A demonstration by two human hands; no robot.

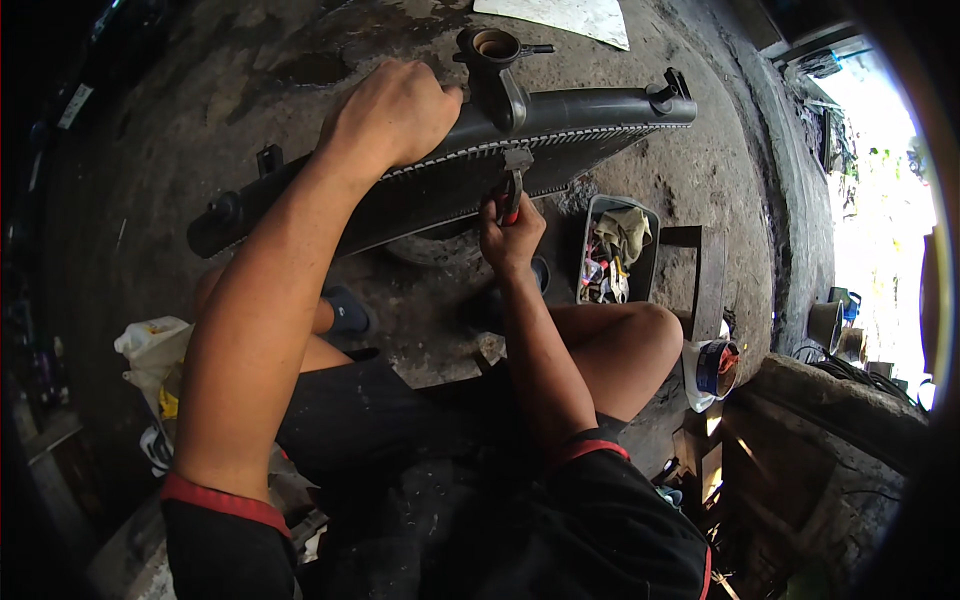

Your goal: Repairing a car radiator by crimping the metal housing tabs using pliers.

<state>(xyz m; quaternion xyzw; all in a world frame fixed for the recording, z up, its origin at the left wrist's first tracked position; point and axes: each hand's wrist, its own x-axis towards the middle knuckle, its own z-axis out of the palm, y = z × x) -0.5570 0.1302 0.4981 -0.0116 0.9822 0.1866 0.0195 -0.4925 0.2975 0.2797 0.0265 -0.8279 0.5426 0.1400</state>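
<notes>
A black car radiator stands tilted across the space in front of me, its plastic tank uppermost. A crimped metal edge runs along the tank's lower side above the dark core. My left hand is closed over the tank, left of the round filler neck; its fingertips are hidden behind. Below the neck, my right hand is closed around the red handle of pliers. The wide, flat jaws of the pliers are at the crimped edge; whether they bite on it is too small to tell.
A grey bin with a rag and small items stands right of the radiator. Farther right are a wooden piece and an open can. A whitish plastic jug is at the left. A pale sheet lies on the floor beyond.
</notes>
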